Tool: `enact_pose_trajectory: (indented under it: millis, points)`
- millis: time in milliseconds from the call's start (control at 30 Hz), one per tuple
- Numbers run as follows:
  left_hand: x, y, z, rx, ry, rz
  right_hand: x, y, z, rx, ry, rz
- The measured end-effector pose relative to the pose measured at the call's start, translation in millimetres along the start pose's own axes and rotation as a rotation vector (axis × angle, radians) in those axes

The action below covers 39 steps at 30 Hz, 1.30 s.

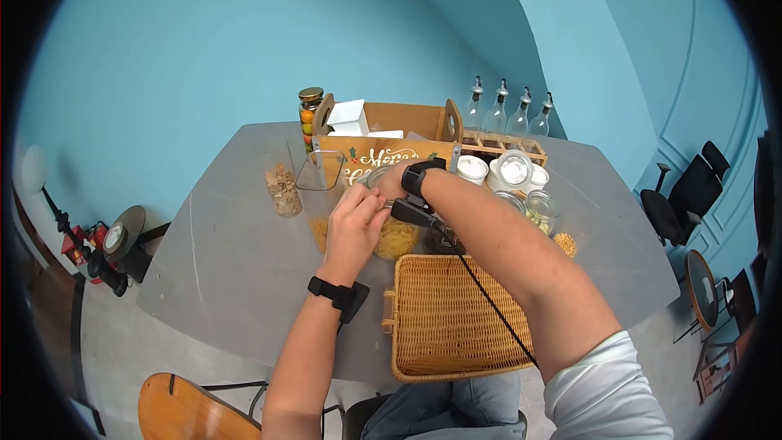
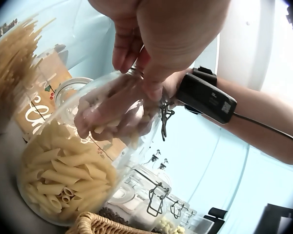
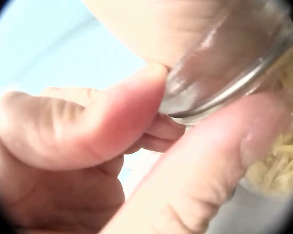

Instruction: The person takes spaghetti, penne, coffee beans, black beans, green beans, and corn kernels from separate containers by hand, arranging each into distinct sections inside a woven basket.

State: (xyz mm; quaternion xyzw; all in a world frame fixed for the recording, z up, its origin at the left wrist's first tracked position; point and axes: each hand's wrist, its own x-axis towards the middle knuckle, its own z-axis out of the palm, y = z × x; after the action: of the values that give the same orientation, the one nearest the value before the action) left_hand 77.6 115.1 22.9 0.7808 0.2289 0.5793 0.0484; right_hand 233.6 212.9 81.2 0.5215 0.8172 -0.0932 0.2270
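A clip-top glass jar of penne (image 1: 397, 240) stands behind the basket. My left hand (image 1: 354, 228) pinches its rim, thumb and fingertips right at the wire clasp (image 2: 166, 117) in the left wrist view. Through the glass, my right hand (image 2: 110, 114) is inside the jar's upper part, fingers curled around several pieces of penne. More penne (image 2: 68, 175) lies heaped in the bottom. In the right wrist view the jar's metal-ringed mouth (image 3: 234, 87) crosses close in front, beside the left thumb (image 3: 127, 117).
A wicker basket (image 1: 456, 318) sits at the front edge. Behind the jar is a wooden crate (image 1: 444, 151). At left stand a spaghetti container (image 2: 12, 73) and a tall jar of brown pieces (image 1: 283, 193). White canisters (image 1: 472, 169), clip-top jars (image 1: 542, 210) and glass bottles (image 1: 495, 118) occupy the right.
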Motion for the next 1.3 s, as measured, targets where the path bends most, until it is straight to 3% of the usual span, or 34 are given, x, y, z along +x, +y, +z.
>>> enact_pose_trajectory:
  millis: [167, 233, 600, 700, 767, 967, 1100, 1167, 1200, 1300]
  points:
    - [1.1, -3.4, 2.4, 0.002, 0.017, 0.003, -27.2, -9.4, -11.5, 0.036, -0.01, -0.023]
    - [2.1, -5.7, 3.5, -0.001, 0.025, 0.013, -36.5, -12.1, -12.4, 0.147, 0.095, -0.03]
    - [0.3, -1.3, 3.9, -0.001, 0.055, -0.016, -35.7, -7.2, -8.3, 0.164, 0.131, -0.1]
    - [2.2, -4.1, 3.9, 0.008, 0.064, -0.03, -35.3, -7.3, -8.2, 0.191, 0.233, -0.202]
    - [1.5, -5.6, 5.4, 0.002, 0.057, -0.036, -35.7, -7.9, -6.8, 0.106, 0.336, -0.15]
    - [7.6, -4.1, 7.7, -0.018, 0.036, -0.029, -60.5, -8.7, -31.1, -0.12, 0.42, -0.064]
    - [6.2, -3.2, 12.0, -0.036, 0.029, -0.01, -64.5, 10.9, -36.2, -0.038, 0.405, -0.065]
    - [7.8, -0.6, 10.0, -0.051, 0.035, -0.007, -74.3, 13.0, -36.1, 0.27, 0.294, -0.058]
    - [8.7, -0.1, 8.1, -0.012, 0.037, -0.022, -79.1, 16.1, -36.7, 0.275, 0.289, -0.059]
    - [5.7, -2.9, 7.2, 0.018, 0.011, -0.065, -105.3, 26.4, -22.4, 0.755, 0.424, -0.208]
